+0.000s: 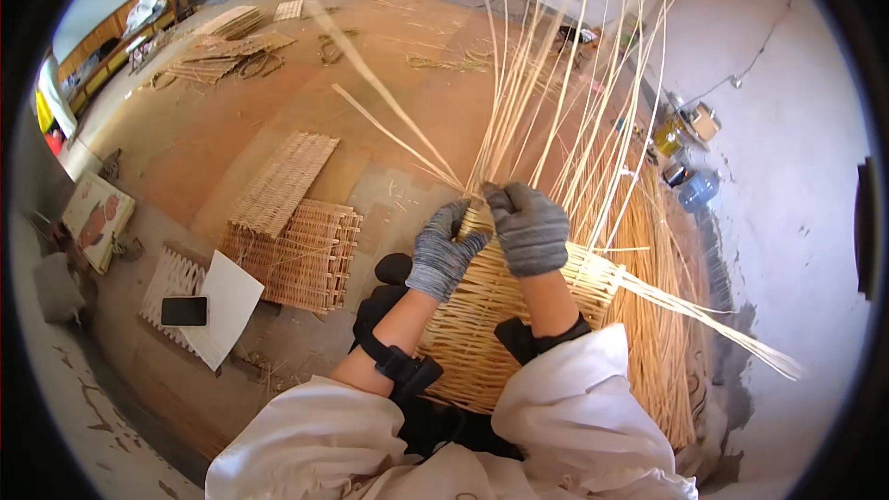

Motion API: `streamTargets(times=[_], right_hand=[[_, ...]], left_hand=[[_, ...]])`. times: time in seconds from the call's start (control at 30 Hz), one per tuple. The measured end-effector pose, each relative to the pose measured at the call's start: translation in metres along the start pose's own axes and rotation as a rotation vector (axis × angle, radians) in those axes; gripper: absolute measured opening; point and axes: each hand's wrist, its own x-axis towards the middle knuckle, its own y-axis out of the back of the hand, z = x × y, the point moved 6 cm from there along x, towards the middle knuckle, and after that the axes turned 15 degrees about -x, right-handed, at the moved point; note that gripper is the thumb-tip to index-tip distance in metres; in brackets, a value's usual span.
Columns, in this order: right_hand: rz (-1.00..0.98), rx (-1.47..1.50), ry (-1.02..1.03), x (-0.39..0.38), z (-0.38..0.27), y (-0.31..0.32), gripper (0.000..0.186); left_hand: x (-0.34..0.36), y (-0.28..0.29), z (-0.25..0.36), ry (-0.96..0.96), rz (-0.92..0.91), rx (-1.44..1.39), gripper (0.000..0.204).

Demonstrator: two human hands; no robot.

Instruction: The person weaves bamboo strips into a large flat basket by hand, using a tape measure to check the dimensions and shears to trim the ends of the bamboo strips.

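A pale woven wicker panel [472,343] lies across my lap, with long loose willow rods [509,120] fanning up from its far edge. My left hand [446,250], in a grey knitted glove, is closed around the rods at the panel's upper left corner. Just beside it, my right hand [530,230], gloved alike, has its fingers curled and pinching rods at the same edge; the fingertips are partly hidden. A bunch of rod ends [713,315] sticks out from the panel's right side.
Finished woven panels [282,185] lie on the floor at left, near a white sheet [231,306] and a black phone [185,311]. A thick bundle of rods [662,315] lies along my right, beside the wall. A blue water jug [697,190] stands beyond; more panels [218,56] lie far left.
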Motion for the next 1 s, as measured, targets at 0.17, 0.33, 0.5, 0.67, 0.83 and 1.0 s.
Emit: streamTargets(times=[0.17, 0.33, 0.5, 0.67, 0.83, 1.0], right_hand=[[0.120, 0.406, -0.292, -0.024, 0.034, -0.028, 0.024], [0.115, 0.524, -0.373, -0.034, 0.033, -0.037, 0.019], [0.177, 0.412, -0.287, -0.041, 0.020, -0.019, 0.019], [0.048, -0.090, 0.021, -0.025, -0.029, 0.002, 0.011], [-0.561, -0.474, 0.622, 0.032, -0.110, -0.078, 0.020], [-1.228, -0.277, 0.812, 0.074, -0.089, -0.179, 0.024]], left_hand=[[-0.004, 0.000, 0.003, -0.055, 0.044, 0.041, 0.050], [-0.004, 0.001, 0.015, -0.123, 0.029, 0.078, 0.048], [0.001, 0.002, 0.016, -0.090, -0.073, 0.069, 0.042], [-0.004, 0.004, 0.026, -0.269, -0.001, 0.111, 0.037], [-0.013, 0.008, 0.027, -0.493, 0.119, 0.430, 0.036], [-0.011, -0.001, 0.039, -0.698, 0.130, 0.657, 0.047]])
